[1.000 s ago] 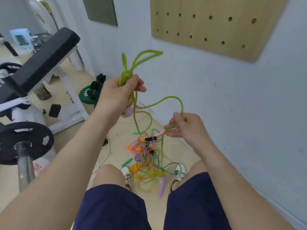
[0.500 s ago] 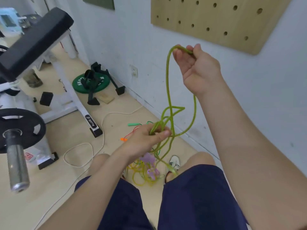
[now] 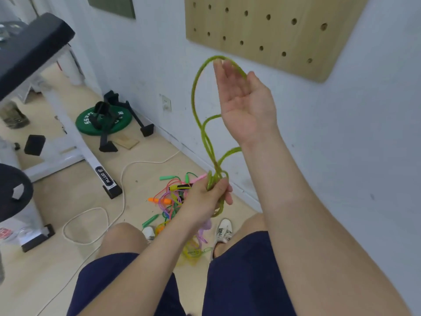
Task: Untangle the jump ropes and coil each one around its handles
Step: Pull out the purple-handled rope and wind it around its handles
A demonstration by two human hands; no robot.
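Observation:
I hold an olive-green jump rope [image 3: 197, 103] up in front of me. My left hand [image 3: 206, 199] grips a bunch of its loops low down, above my knees. My right hand [image 3: 245, 101] is raised with the palm up and the fingers nearly straight, and a long loop of the green rope is draped over its fingertips. A tangle of other coloured jump ropes [image 3: 173, 201] lies on the floor between my feet, with green, orange, pink and yellow-black handles showing. Purple rope hangs below my left hand.
A white wall with a wooden pegboard [image 3: 273, 30] stands close on the right. A weight bench [image 3: 34, 49] and its white frame fill the left. A green weight plate [image 3: 86, 122] and black stands lie by the wall. A white cord [image 3: 123, 179] snakes across the floor.
My left hand dropped from head height to above my knees with the rope bunch. My right hand rose, lifting a long loop, and its fingers have straightened out under the loop.

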